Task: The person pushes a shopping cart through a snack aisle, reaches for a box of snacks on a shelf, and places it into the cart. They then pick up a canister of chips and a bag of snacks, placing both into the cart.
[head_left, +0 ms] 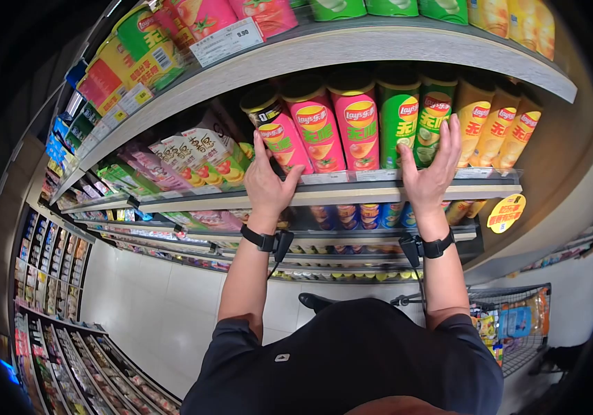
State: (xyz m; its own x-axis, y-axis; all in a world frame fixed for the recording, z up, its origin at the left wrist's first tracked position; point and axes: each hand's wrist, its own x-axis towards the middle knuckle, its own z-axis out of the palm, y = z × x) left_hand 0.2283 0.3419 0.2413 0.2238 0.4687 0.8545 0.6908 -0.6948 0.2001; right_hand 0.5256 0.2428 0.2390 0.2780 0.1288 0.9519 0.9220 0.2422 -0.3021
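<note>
Several Lay's canisters stand in a row on a shelf. My left hand (269, 178) is at the front of the leftmost pink canister (281, 138), thumb and fingers apart, the fingertips against its left side. Two more pink canisters (316, 131) stand to the right of it. My right hand (433, 166) has its fingers raised in front of a dark green canister (437, 111), with the thumb near the lower part of a lighter green canister (398, 117). Yellow canisters (476, 128) are just right of that hand. Neither hand is wrapped round a canister.
Above the row is a shelf edge (352, 43) with more snacks on it. Bagged snacks (196, 155) lie to the left. Lower shelves hold small cans. A shopping cart (523, 353) stands at the lower right, and another shelf unit (51, 263) is at the far left.
</note>
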